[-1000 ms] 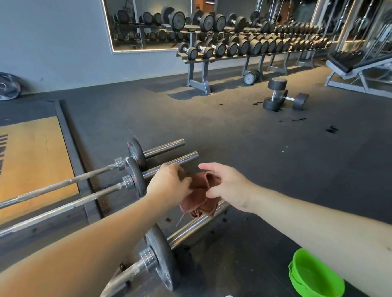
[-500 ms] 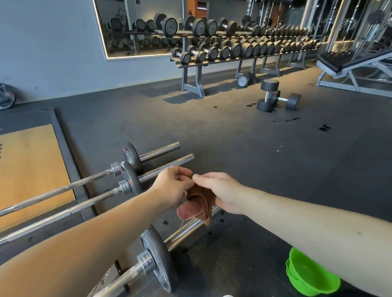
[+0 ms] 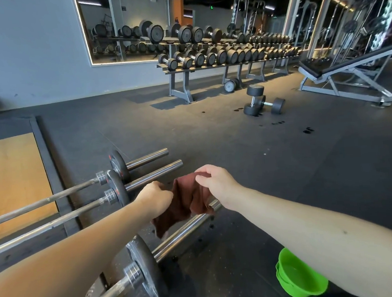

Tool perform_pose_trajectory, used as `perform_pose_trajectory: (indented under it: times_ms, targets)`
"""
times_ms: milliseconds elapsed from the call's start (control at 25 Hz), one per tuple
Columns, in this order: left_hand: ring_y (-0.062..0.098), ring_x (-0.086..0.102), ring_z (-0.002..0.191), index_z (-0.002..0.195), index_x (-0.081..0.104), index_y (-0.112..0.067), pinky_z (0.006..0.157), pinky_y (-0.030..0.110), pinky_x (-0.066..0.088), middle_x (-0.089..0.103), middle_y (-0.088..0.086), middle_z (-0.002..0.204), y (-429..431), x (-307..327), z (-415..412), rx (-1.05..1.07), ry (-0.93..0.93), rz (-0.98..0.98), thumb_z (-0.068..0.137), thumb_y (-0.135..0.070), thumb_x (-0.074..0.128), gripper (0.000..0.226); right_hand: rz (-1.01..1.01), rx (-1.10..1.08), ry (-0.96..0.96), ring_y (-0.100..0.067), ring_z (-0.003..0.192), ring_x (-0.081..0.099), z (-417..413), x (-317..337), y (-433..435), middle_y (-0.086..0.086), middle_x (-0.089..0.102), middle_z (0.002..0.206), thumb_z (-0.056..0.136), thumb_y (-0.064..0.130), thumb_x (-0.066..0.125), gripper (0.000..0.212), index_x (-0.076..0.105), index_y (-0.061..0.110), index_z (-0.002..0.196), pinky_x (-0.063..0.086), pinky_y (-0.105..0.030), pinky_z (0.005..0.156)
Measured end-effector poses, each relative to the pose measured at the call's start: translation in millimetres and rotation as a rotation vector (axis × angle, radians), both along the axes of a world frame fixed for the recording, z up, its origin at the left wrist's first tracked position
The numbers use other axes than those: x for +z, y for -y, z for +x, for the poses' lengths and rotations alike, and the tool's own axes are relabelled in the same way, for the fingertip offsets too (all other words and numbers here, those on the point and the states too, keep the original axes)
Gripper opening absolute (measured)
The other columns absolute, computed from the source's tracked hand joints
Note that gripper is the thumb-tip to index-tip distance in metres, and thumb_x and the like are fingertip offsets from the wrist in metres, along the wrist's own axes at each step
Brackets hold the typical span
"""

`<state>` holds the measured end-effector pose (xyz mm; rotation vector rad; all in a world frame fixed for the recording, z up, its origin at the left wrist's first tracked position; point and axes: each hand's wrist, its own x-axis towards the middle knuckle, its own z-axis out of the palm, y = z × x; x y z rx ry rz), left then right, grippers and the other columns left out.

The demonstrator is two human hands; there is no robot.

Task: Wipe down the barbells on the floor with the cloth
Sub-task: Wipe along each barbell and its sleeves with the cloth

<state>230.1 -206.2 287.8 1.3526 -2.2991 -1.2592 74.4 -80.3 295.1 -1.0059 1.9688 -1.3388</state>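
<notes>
On the gym floor (image 3: 238, 168), the left hand (image 3: 155, 198) and right hand (image 3: 216, 181) are gripping the cloth (image 3: 187, 200) above the near bar (image 3: 184, 230), pulling it wider than before, getting ready for wiping.

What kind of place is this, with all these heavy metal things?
A gym, most likely its free-weights area: a long dumbbell rack, loaded barbells and a workout bench.
</notes>
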Motion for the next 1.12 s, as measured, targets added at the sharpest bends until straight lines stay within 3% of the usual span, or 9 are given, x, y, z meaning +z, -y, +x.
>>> perform_pose_trajectory:
  times_ms: [120, 240, 360, 440, 600, 760, 880, 1000, 1120]
  targets:
    - [0.024, 0.068, 0.087, 0.092, 0.078, -0.016, 0.084, 0.035, 0.059, 0.074, 0.006, 0.093, 0, 1, 3, -0.015, 0.035, 0.046, 0.080, -0.020, 0.063, 0.020, -0.067, 0.037, -0.072, -0.001, 0.091, 0.062, 1, 4, 1, 0.004, 0.071, 0.104, 0.102, 0.014, 0.058, 0.015, 0.069, 0.018, 0.111, 0.047, -0.012, 0.076]
    - [0.025, 0.061, 0.071, 0.083, 0.072, -0.017, 0.060, 0.032, 0.053, 0.068, 0.007, 0.081, -2, -1, 5, -0.079, -0.035, 0.130, 0.051, -0.026, 0.067, 0.034, -0.061, 0.114, -0.194, 0.002, 0.091, 0.061, 4, 3, 4, 0.007, 0.071, 0.103, 0.101, 0.013, 0.057, 0.016, 0.070, 0.018, 0.110, 0.045, -0.008, 0.079]
    - [0.022, 0.068, 0.086, 0.100, 0.066, -0.020, 0.073, 0.031, 0.054, 0.073, 0.004, 0.093, -9, -2, 6, -0.174, -0.105, 0.142, 0.073, -0.021, 0.080, 0.031, -0.034, 0.178, -0.274, 0.003, 0.096, 0.063, 6, 8, 5, 0.012, 0.072, 0.102, 0.101, 0.017, 0.059, 0.015, 0.072, 0.023, 0.107, 0.046, -0.008, 0.082]
    - [0.016, 0.066, 0.080, 0.087, 0.071, -0.023, 0.073, 0.027, 0.052, 0.071, -0.003, 0.083, -11, 1, 4, -0.213, -0.097, 0.114, 0.086, -0.019, 0.076, 0.006, -0.051, 0.186, -0.360, 0.008, 0.093, 0.062, 3, 11, 6, 0.014, 0.072, 0.100, 0.098, 0.016, 0.063, 0.014, 0.074, 0.023, 0.104, 0.044, -0.004, 0.083]
    - [0.018, 0.055, 0.079, 0.077, 0.064, -0.016, 0.069, 0.029, 0.043, 0.061, 0.001, 0.082, -14, -3, 2, -0.177, -0.074, 0.153, 0.092, -0.013, 0.061, 0.015, -0.035, 0.122, -0.494, -0.002, 0.092, 0.064, -7, 4, 6, 0.013, 0.073, 0.098, 0.089, 0.020, 0.073, 0.016, 0.075, 0.026, 0.103, 0.048, -0.022, 0.088]
    - [0.019, 0.063, 0.076, 0.090, 0.065, -0.013, 0.067, 0.027, 0.049, 0.069, 0.006, 0.087, -11, -7, -2, -0.138, -0.117, 0.142, 0.089, -0.016, 0.067, 0.004, 0.120, 0.147, -0.492, -0.010, 0.110, 0.058, -11, -7, 0, 0.009, 0.063, 0.120, 0.079, 0.006, 0.066, 0.050, 0.064, 0.031, 0.122, 0.049, -0.030, 0.098]
    - [0.021, 0.067, 0.080, 0.091, 0.066, -0.015, 0.074, 0.031, 0.053, 0.071, 0.006, 0.089, -9, -6, -3, -0.122, -0.142, 0.098, 0.092, -0.020, 0.068, 0.006, 0.341, -0.037, -0.613, -0.020, 0.117, 0.051, -11, -19, 0, 0.001, 0.054, 0.123, 0.087, 0.014, 0.068, 0.035, 0.058, 0.024, 0.119, 0.048, -0.041, 0.100]
    - [0.027, 0.072, 0.092, 0.095, 0.068, -0.013, 0.086, 0.041, 0.060, 0.074, 0.008, 0.093, -3, -5, 1, -0.125, -0.142, 0.095, 0.085, -0.004, 0.072, 0.014, 0.593, -0.114, -0.099, -0.014, 0.086, 0.064, 4, -28, 2, -0.003, 0.073, 0.099, 0.096, 0.021, 0.066, 0.019, 0.065, 0.015, 0.114, 0.054, -0.027, 0.074]
    - [0.029, 0.071, 0.078, 0.108, 0.067, -0.008, 0.065, 0.043, 0.062, 0.074, 0.012, 0.093, -1, -2, 7, -0.138, -0.154, 0.099, 0.081, 0.011, 0.063, 0.033, 0.716, -0.012, 0.263, -0.014, 0.094, 0.067, 16, -38, 1, -0.003, 0.078, 0.094, 0.100, 0.024, 0.057, 0.018, 0.067, 0.014, 0.111, 0.052, -0.030, 0.091]
